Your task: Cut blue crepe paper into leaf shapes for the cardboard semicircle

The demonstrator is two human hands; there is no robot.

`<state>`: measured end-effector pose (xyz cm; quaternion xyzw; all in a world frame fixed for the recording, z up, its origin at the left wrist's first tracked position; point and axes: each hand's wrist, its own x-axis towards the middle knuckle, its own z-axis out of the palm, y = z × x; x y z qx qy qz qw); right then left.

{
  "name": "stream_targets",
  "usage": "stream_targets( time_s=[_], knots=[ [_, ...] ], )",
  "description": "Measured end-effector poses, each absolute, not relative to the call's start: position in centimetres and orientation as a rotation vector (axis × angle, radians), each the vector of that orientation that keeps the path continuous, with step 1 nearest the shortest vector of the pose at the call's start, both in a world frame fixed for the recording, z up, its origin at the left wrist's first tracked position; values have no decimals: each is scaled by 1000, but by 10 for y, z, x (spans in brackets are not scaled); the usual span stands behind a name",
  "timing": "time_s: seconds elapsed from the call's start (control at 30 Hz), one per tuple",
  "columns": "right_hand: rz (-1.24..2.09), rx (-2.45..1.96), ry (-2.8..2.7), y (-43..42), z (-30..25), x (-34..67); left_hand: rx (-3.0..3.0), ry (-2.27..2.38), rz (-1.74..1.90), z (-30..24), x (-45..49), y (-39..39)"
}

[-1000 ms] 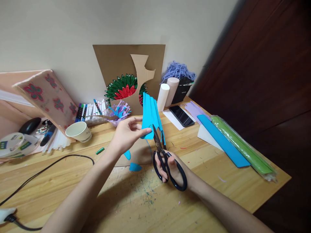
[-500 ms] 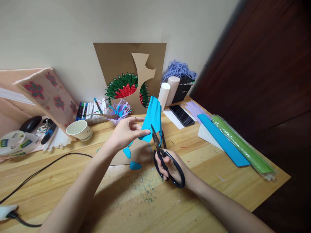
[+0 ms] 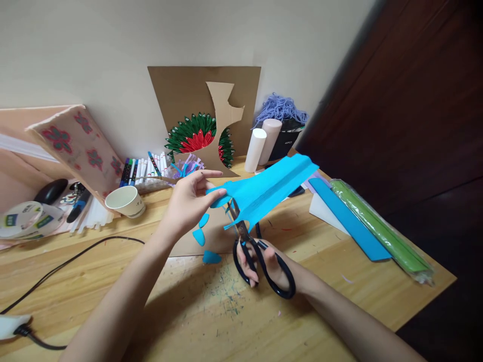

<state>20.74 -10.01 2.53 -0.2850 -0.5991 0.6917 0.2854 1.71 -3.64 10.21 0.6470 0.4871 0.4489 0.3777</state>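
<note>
Between the thumb and fingers of my left hand is one end of a bright blue crepe paper strip, which stretches out to the upper right. My right hand has its fingers through the handles of black-handled scissors. The blades are parted and sit at the paper's edge, close to my left thumb. Below the paper, small blue cut pieces lie on a piece of cardboard, and another blue piece is at its near edge.
A cardboard panel with green and red petals leans on the wall. A paper cup, markers and a cable are at left. White rolls, blue paper and wrapped green paper are at right.
The blue paper has swung from upright to spread out toward the right, and now covers most of the phone. The scissors' handles have opened wider, with the blades at the paper's lower edge.
</note>
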Motion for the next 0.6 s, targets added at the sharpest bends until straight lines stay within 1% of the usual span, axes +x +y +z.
stream_targets(
  time_s=[0.1,0.17,0.2,0.37,0.6],
  knots=[
    [2047,-568,-1773,-101,37,216,1982,1361,1236,101,9,-33],
    [2213,-453,-1814,-99,43,221,2186,1420,1223,102,4,-31],
    [2236,-432,-1809,-97,44,224,2265,1422,1185,102,2,-31],
    [1974,-596,-1788,-86,36,232,2401,1292,1041,104,0,-34],
    [1880,-690,-1863,-84,30,232,2309,1170,929,104,5,-38]
  ],
)
